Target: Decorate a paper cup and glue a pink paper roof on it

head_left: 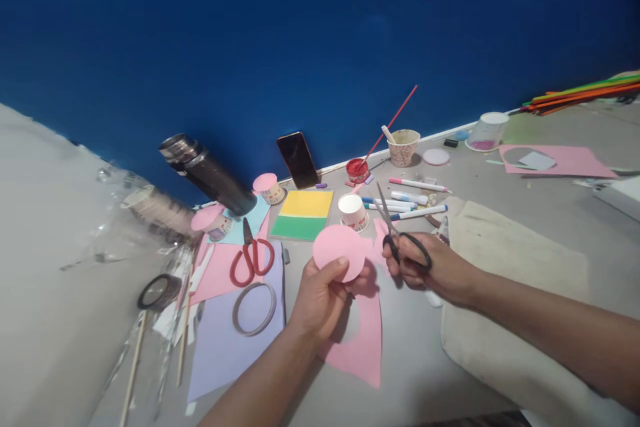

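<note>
My left hand point(320, 297) pinches a pink paper circle point(339, 251) and holds it up over the table. Below it lies the pink paper sheet point(361, 340) with a curved cut-out edge. My right hand point(435, 271) grips black-handled scissors point(400, 233), fingers through the loops, blades pointing up and away, just right of the circle. A white paper cup point(353, 211) stands just behind the circle.
Red scissors point(253, 260), a tape ring point(254, 307), lilac paper point(225, 340), a yellow-green card point(303, 213), pink-topped cups point(269, 187), a dark flask point(207, 175), a phone point(299, 159), markers point(417, 197), a red paint pot point(357, 169) and a beige cloth point(515, 280) crowd the table.
</note>
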Motion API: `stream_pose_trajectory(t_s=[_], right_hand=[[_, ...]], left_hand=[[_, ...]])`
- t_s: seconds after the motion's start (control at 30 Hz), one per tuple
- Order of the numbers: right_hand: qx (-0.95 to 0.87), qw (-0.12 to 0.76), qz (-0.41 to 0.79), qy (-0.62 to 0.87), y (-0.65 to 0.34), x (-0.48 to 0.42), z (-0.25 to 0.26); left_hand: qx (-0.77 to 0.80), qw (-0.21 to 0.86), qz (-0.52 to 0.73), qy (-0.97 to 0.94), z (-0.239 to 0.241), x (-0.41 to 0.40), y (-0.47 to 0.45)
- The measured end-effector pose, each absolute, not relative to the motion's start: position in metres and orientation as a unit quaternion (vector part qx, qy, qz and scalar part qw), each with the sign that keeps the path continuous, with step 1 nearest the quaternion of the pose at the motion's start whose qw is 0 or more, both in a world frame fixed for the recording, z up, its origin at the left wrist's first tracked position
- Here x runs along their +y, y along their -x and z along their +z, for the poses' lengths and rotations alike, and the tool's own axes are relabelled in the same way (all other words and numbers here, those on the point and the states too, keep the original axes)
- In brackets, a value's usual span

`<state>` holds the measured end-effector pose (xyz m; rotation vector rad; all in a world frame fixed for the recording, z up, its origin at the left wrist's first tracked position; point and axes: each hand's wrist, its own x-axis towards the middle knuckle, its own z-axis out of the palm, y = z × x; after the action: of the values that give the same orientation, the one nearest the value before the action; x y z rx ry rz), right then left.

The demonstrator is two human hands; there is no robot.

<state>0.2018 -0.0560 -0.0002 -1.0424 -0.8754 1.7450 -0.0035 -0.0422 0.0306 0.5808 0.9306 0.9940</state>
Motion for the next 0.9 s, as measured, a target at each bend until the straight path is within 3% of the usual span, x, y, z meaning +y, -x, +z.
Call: stream_pose_trajectory(t_s=[0.43, 0.67, 0.9], right_hand=[[-0.375, 0.476, 0.685, 0.404, -0.192, -0.069, 0.005], [-0.406, 0.422, 0.704, 0.402, -0.197, -0.068, 0.007], [-0.431, 0.356, 0.737, 0.38, -0.2, -0.068, -0.005]], left_hand=[[0.407, 0.775, 0.415, -0.25, 0.026, -0.064, -0.015], [0.426, 0.738, 0.351, -0.387, 0.037, -0.051, 0.003], [0.457, 0.679, 0.452, -0.355, 0.05, -0.045, 0.013]])
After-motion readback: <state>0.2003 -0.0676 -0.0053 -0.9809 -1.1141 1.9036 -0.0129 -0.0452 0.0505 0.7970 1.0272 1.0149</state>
